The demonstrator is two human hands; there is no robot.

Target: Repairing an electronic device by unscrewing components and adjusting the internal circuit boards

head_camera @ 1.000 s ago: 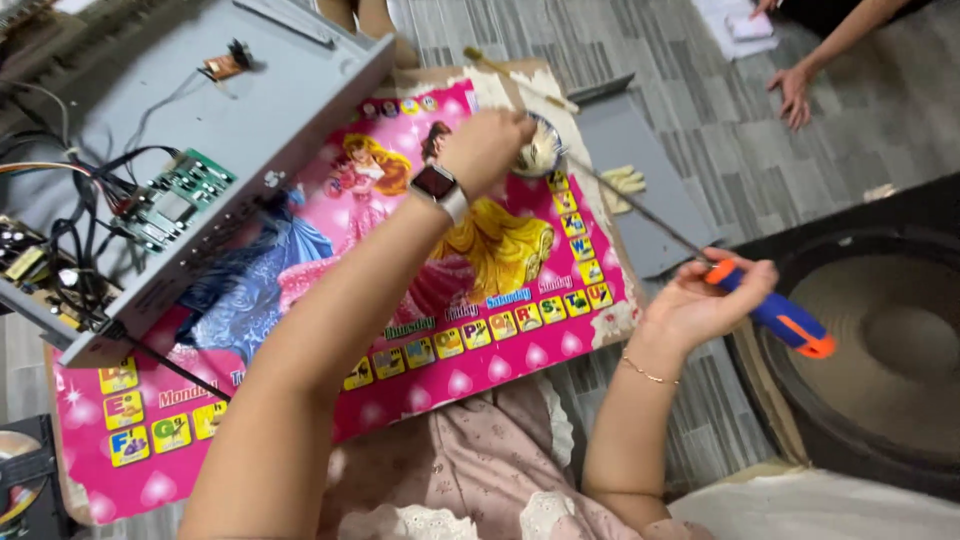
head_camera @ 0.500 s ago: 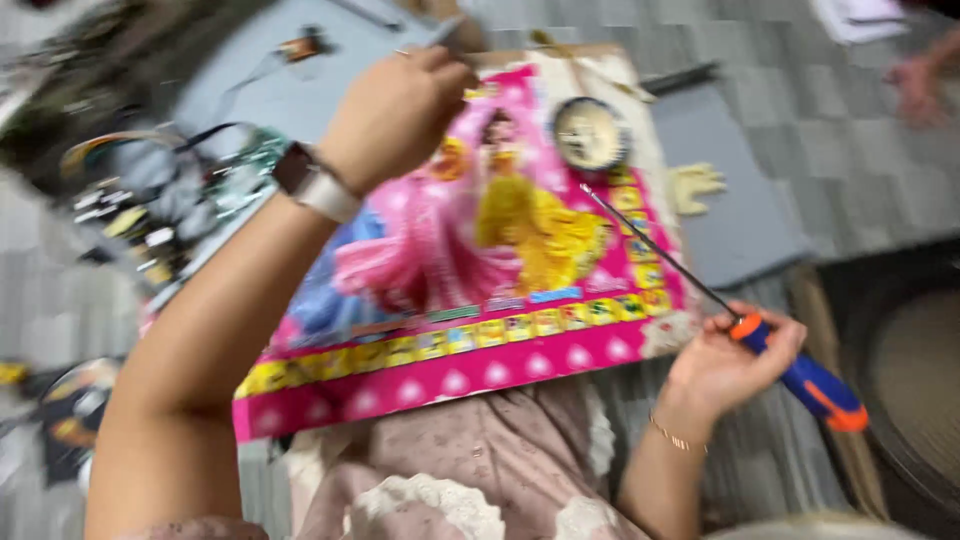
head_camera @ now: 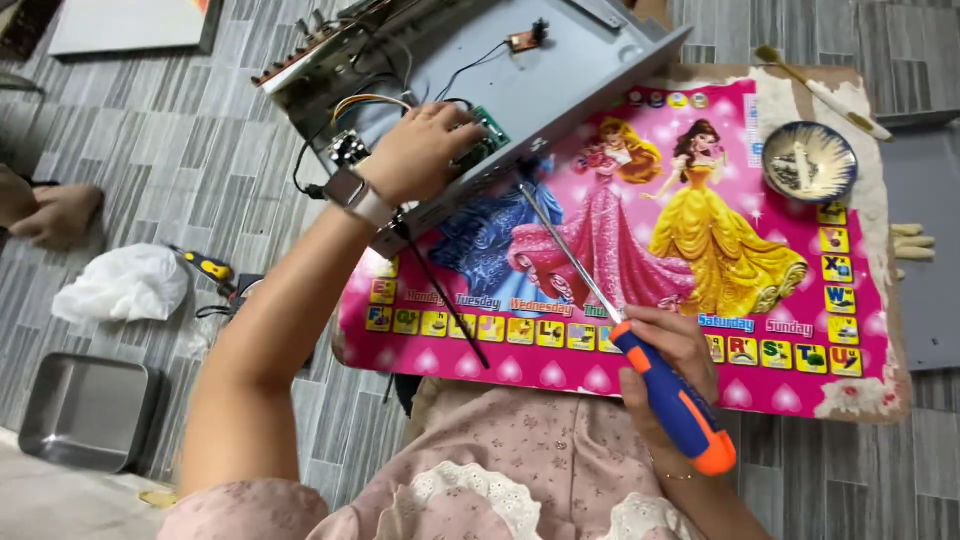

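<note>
Your left hand [head_camera: 420, 150] rests curled over the green circuit board [head_camera: 482, 140] inside the open grey metal case [head_camera: 560, 75], fingers pressing on it; whether it actually grips it, can't tell. Your right hand [head_camera: 665, 350] is clenched around the orange-and-blue screwdriver [head_camera: 660, 385], its shaft angled up, tip at the case's lower edge. The case sits tilted on the pink picture mat [head_camera: 640, 250]. A small bowl [head_camera: 808, 160] stands on the mat's far right corner.

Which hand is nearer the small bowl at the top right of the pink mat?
The right. The right hand grips the screwdriver on the mat's near edge, below-left of the bowl. The left hand rests on the green circuit board, far across the mat.
</note>
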